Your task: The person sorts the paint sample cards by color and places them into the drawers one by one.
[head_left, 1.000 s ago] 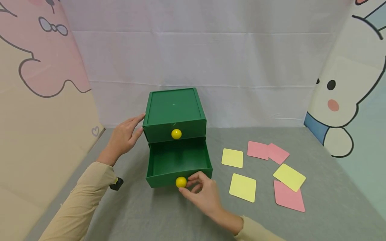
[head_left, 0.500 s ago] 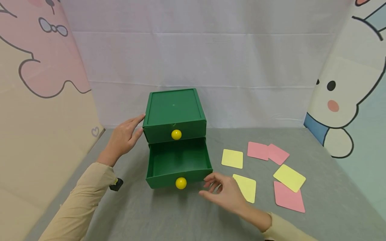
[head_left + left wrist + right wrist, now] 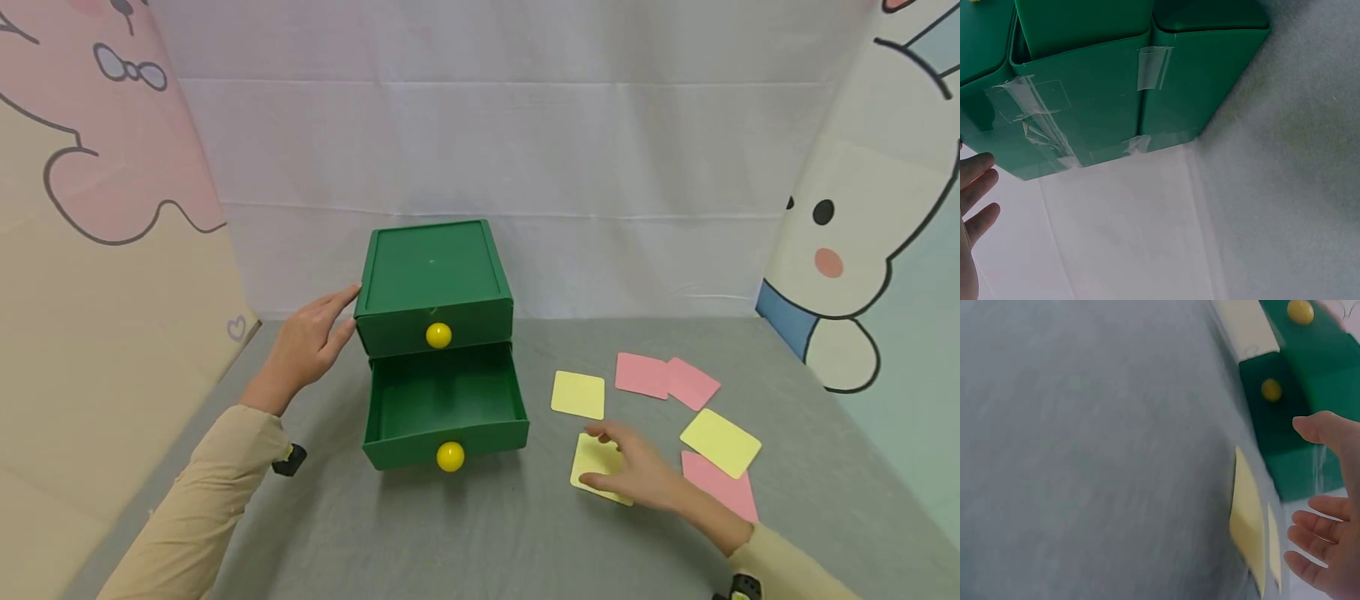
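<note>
Right of lower centre in the head view, the right hand (image 3: 637, 473), the nearer one, holds its fingers apart over the squarish yellow card (image 3: 597, 458) on the desk (image 3: 420, 550); whether they touch it is hard to tell. At centre left, the left hand's (image 3: 303, 343) parted fingers meet the green drawer unit's (image 3: 432, 271) left side.

Lower yellow card (image 3: 596, 457): partly behind the right hand (image 3: 640, 472) (contact unclear)
Left hand (image 3: 975, 226): cut by the left-wrist view's left edge
</note>
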A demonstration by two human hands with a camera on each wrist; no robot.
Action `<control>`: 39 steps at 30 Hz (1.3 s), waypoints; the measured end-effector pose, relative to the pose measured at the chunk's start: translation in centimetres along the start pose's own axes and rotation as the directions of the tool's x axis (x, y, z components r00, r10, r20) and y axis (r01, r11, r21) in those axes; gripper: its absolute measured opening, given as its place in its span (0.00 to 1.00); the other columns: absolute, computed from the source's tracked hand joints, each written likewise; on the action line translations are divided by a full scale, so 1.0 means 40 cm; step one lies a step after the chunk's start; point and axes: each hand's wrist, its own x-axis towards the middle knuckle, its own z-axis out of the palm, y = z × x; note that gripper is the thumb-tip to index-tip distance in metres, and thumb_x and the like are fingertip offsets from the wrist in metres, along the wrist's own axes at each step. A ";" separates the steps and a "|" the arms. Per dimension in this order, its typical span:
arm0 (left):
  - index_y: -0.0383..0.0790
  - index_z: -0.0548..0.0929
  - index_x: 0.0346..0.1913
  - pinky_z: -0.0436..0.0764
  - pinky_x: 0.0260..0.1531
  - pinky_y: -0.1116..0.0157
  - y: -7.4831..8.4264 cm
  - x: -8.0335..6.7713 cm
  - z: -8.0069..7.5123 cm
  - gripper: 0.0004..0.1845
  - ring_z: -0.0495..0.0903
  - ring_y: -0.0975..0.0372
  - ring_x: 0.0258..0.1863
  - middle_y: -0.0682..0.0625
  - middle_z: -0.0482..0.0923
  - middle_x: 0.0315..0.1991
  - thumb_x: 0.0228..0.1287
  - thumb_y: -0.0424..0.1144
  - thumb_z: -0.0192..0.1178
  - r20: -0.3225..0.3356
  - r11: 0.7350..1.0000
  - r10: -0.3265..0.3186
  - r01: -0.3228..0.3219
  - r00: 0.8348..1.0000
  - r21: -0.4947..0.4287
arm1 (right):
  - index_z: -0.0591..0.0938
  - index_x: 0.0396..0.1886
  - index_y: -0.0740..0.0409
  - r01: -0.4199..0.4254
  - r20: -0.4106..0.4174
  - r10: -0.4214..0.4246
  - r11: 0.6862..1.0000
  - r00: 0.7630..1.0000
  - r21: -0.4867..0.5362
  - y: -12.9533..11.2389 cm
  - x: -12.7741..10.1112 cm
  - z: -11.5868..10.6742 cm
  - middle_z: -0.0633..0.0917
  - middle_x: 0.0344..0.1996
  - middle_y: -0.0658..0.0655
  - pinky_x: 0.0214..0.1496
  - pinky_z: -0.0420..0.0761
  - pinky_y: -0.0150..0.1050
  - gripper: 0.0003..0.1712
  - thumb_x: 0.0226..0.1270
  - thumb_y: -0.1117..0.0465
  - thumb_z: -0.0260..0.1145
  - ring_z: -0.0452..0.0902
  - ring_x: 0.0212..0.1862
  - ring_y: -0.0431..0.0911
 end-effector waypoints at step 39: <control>0.33 0.65 0.64 0.69 0.53 0.47 0.003 -0.001 -0.004 0.26 0.71 0.46 0.55 0.37 0.70 0.58 0.70 0.45 0.44 0.012 1.000 -0.009 0.009 1.000 -0.013 | 0.79 0.43 0.65 0.107 -0.048 -0.134 0.920 0.990 -0.376 0.110 -0.040 -0.010 0.74 0.39 0.52 0.41 0.75 0.43 0.40 0.29 0.45 0.76 0.71 0.42 0.45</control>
